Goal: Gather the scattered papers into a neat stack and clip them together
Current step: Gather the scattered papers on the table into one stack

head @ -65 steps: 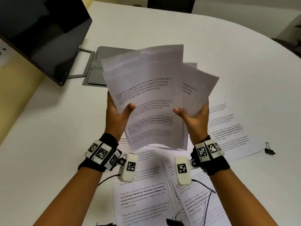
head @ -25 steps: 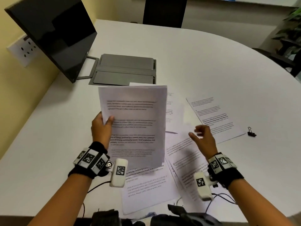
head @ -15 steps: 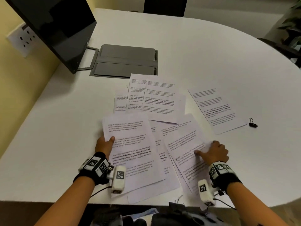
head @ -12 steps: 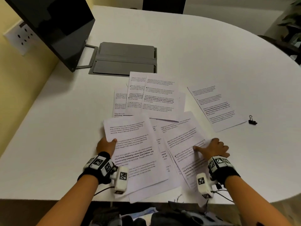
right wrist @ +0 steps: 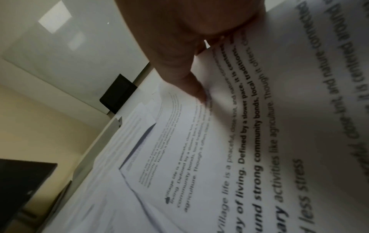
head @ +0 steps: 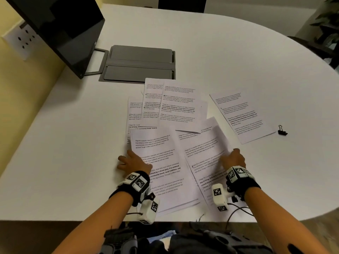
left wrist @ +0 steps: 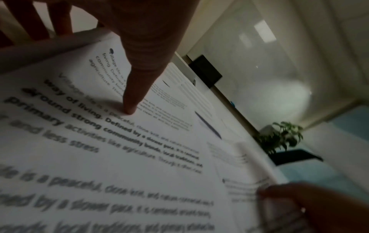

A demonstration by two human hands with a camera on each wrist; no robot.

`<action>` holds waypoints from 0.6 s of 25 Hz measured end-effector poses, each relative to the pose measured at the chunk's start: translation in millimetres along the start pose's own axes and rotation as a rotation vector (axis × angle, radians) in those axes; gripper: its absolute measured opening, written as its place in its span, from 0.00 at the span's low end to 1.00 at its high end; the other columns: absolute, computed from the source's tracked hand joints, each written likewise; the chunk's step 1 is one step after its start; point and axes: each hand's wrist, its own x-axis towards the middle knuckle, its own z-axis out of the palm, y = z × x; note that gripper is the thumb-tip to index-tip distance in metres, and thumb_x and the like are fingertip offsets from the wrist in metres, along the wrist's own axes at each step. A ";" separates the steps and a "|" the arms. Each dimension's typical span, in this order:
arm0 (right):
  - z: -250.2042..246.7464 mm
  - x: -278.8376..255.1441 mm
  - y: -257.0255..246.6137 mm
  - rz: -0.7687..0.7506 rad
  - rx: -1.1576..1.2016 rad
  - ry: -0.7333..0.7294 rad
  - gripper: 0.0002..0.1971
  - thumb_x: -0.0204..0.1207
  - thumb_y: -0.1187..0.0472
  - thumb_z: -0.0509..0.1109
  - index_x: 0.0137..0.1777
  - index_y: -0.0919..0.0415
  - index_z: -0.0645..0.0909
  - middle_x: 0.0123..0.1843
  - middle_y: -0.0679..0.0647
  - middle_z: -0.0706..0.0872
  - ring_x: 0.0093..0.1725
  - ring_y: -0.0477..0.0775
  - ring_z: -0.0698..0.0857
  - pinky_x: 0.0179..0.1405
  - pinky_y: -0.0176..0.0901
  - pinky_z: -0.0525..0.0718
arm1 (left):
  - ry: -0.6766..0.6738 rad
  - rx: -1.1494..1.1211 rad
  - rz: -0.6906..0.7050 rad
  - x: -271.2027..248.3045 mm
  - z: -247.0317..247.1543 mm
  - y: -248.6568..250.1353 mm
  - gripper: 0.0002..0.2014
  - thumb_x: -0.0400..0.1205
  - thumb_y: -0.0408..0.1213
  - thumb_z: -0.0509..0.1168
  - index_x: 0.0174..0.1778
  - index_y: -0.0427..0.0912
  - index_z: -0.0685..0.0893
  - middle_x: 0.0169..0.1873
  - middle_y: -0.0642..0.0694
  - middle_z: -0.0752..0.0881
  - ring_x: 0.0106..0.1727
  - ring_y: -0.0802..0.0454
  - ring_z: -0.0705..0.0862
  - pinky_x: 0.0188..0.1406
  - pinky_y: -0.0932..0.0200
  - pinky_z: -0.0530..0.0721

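Observation:
Several printed sheets lie scattered and overlapping on the white table (head: 238, 52). My left hand (head: 131, 162) grips the left edge of the near-left sheets (head: 165, 162), with the thumb (left wrist: 135, 94) on top and the fingers past the raised edge. My right hand (head: 233, 158) pinches the right edge of the near-right sheets (head: 203, 154); its thumb (right wrist: 191, 82) presses the top while the paper curls up under the palm. More sheets (head: 176, 105) overlap farther back. One sheet (head: 242, 116) lies apart at the right. A black binder clip (head: 282, 132) sits just beyond it, untouched.
A grey folded case (head: 139, 65) lies behind the papers. A dark monitor (head: 60, 24) stands at the back left, by a wall socket (head: 22, 39). The table's near edge (head: 73, 219) runs just below my wrists. A plant (head: 328, 17) is at the far right.
The bundle I held upright in both hands came down onto the table at the near left. My right hand let go of it and took the edge of the near-right sheets.

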 end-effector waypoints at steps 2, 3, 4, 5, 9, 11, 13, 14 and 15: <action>-9.2 -7.8 -0.3 -0.050 0.051 0.078 0.16 0.75 0.65 0.63 0.63 0.66 0.74 0.61 0.68 0.82 0.58 0.70 0.83 0.56 0.56 0.83 | 0.023 0.012 0.043 -0.9 6.2 -1.7 0.43 0.67 0.41 0.76 0.70 0.40 0.56 0.68 0.33 0.62 0.66 0.32 0.68 0.63 0.45 0.73; -15.7 -14.0 -0.8 -0.095 0.059 0.132 0.14 0.75 0.66 0.62 0.61 0.66 0.76 0.59 0.68 0.83 0.56 0.70 0.83 0.53 0.54 0.82 | 0.027 0.009 0.062 1.0 8.3 -3.2 0.43 0.67 0.40 0.76 0.71 0.39 0.56 0.68 0.33 0.62 0.64 0.32 0.69 0.64 0.45 0.73; -23.3 -20.5 -2.0 -0.150 0.065 0.192 0.12 0.76 0.67 0.62 0.58 0.66 0.78 0.58 0.68 0.84 0.55 0.69 0.83 0.50 0.51 0.81 | 0.027 -0.009 0.074 2.8 8.3 -4.9 0.43 0.68 0.38 0.76 0.72 0.38 0.55 0.67 0.33 0.63 0.62 0.32 0.71 0.64 0.45 0.75; -31.5 -26.7 -4.0 -0.216 0.076 0.251 0.11 0.76 0.66 0.64 0.56 0.66 0.79 0.56 0.68 0.85 0.54 0.69 0.84 0.47 0.49 0.79 | 0.026 -0.050 0.078 5.9 7.9 -6.4 0.44 0.68 0.36 0.75 0.72 0.38 0.54 0.66 0.32 0.64 0.60 0.32 0.73 0.62 0.44 0.78; -66.7 -49.8 -18.3 -0.418 0.161 0.375 0.12 0.74 0.63 0.69 0.56 0.63 0.81 0.53 0.63 0.87 0.53 0.67 0.84 0.50 0.49 0.79 | -0.044 -0.286 0.064 11.1 0.9 -11.5 0.40 0.73 0.29 0.70 0.76 0.35 0.52 0.64 0.30 0.73 0.57 0.33 0.81 0.47 0.49 0.82; -79.1 -56.4 -26.1 -0.550 0.266 0.433 0.11 0.71 0.62 0.72 0.53 0.64 0.82 0.50 0.61 0.88 0.49 0.63 0.84 0.47 0.40 0.77 | -0.045 -0.249 0.063 12.7 -4.5 -14.1 0.28 0.77 0.30 0.67 0.71 0.30 0.62 0.63 0.30 0.78 0.59 0.32 0.81 0.48 0.49 0.81; -84.2 -61.6 -32.9 -0.642 0.432 0.401 0.11 0.69 0.61 0.75 0.50 0.64 0.82 0.45 0.57 0.86 0.44 0.56 0.82 0.41 0.29 0.76 | -0.033 -0.203 0.078 14.4 -10.4 -18.9 0.20 0.79 0.32 0.66 0.64 0.27 0.73 0.62 0.28 0.81 0.61 0.32 0.81 0.51 0.48 0.81; -85.5 -64.2 -36.4 -0.674 0.573 0.334 0.11 0.69 0.60 0.76 0.48 0.64 0.82 0.44 0.56 0.85 0.42 0.54 0.81 0.41 0.29 0.78 | -0.033 -0.202 0.095 15.9 -12.2 -22.2 0.17 0.79 0.32 0.66 0.61 0.26 0.78 0.60 0.28 0.83 0.60 0.32 0.82 0.51 0.49 0.81; -85.9 -66.4 -40.0 -0.694 0.745 0.237 0.10 0.70 0.61 0.76 0.47 0.64 0.81 0.42 0.55 0.85 0.41 0.53 0.82 0.41 0.34 0.81 | -0.037 -0.212 0.117 17.9 -13.3 -25.1 0.15 0.78 0.33 0.66 0.58 0.27 0.81 0.58 0.29 0.85 0.59 0.32 0.83 0.48 0.51 0.81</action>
